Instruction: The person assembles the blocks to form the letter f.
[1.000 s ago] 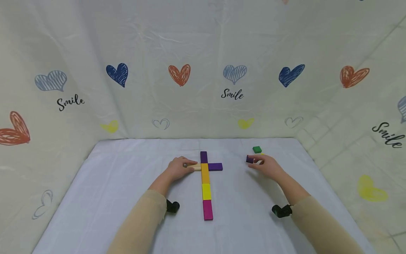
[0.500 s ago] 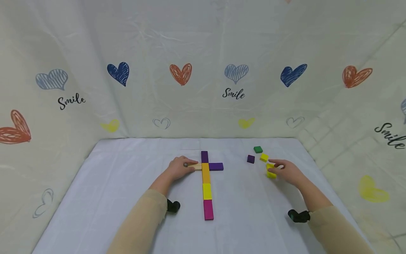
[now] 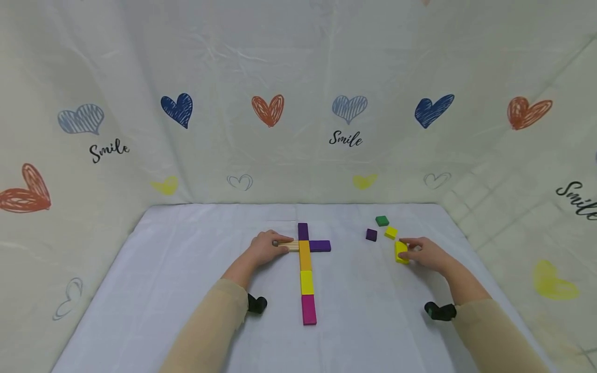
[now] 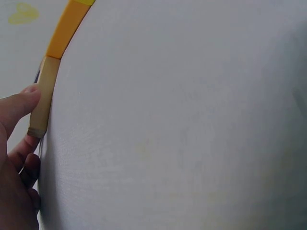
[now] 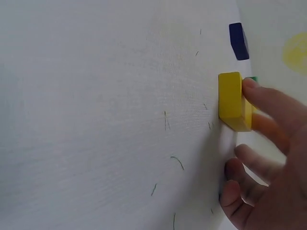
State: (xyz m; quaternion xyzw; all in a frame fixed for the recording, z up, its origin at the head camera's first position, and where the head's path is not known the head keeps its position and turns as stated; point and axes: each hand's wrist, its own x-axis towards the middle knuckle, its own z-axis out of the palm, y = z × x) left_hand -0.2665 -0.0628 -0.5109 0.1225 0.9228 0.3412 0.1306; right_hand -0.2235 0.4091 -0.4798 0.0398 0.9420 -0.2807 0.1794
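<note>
On the white cloth lies a cross of flat blocks, with a natural wood block (image 3: 293, 246) as its left arm. My left hand (image 3: 267, 247) pinches that wood block, thumb along one side in the left wrist view. An orange block (image 3: 304, 256) adjoins its inner end. Two purple blocks form the top (image 3: 303, 231) and the right arm (image 3: 320, 246); a yellow block (image 3: 306, 283) and a magenta block (image 3: 309, 310) continue the stem downward. Over on the right, my right hand (image 3: 425, 253) pinches another yellow block (image 5: 230, 98) between thumb and fingers.
Beyond the right hand lie a small yellow block (image 3: 391, 232), a dark purple block (image 3: 371, 235) and a green block (image 3: 382, 221). A curtain (image 3: 298, 62) printed with hearts stands behind the table's back edge. Each wrist wears a black camera.
My right hand has set down the dark purple block near the green one, moved right and closed on the yellow block. My left hand stays on the wood block.
</note>
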